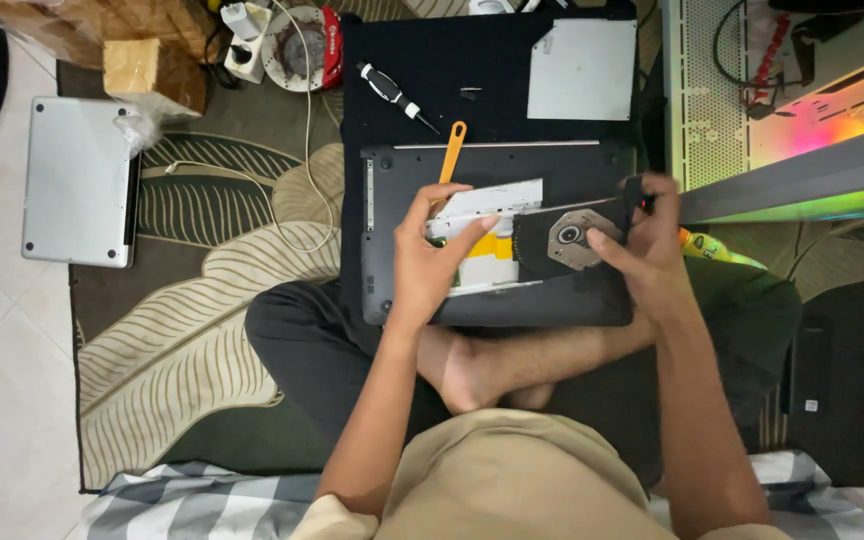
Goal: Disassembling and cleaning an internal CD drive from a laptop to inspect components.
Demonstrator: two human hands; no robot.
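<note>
Both hands, left hand (432, 255) and right hand (642, 250), grip optical drive (552, 240) between them.

A leaf-patterned dark rug (212, 330) covers pale floor tiles (2, 400) beside a glowing computer case (802, 100).

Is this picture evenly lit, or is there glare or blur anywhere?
Head view: mostly soft, even light; the lit computer case at upper right glows pink and green and washes out there; the right hand on the optical drive looks slightly smeared; the left hand is sharper.
</note>
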